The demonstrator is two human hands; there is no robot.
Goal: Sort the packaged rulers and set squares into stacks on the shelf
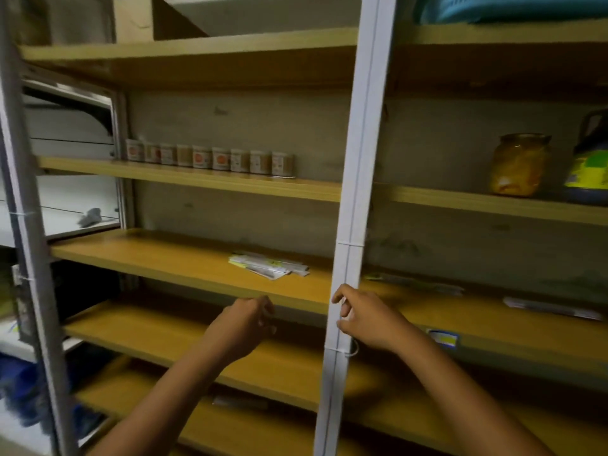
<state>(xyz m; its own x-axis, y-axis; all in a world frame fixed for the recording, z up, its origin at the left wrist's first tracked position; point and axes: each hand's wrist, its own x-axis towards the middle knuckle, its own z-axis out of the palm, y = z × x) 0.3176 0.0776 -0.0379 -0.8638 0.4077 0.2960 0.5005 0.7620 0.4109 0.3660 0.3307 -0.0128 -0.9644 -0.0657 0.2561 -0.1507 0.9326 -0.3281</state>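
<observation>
Wooden shelf (184, 258) at mid height carries a small stack of packaged rulers (268, 265), far of your hands and just left of the white post (348, 245). More packets (414, 284) lie right of the post, another packet (552, 307) farther right on the same board. Your left hand (245, 324) hovers near the shelf's front edge, fingers curled, holding nothing I can see. Your right hand (365, 319) is at the post, fingers loosely bent beside it; can't tell if it grips.
</observation>
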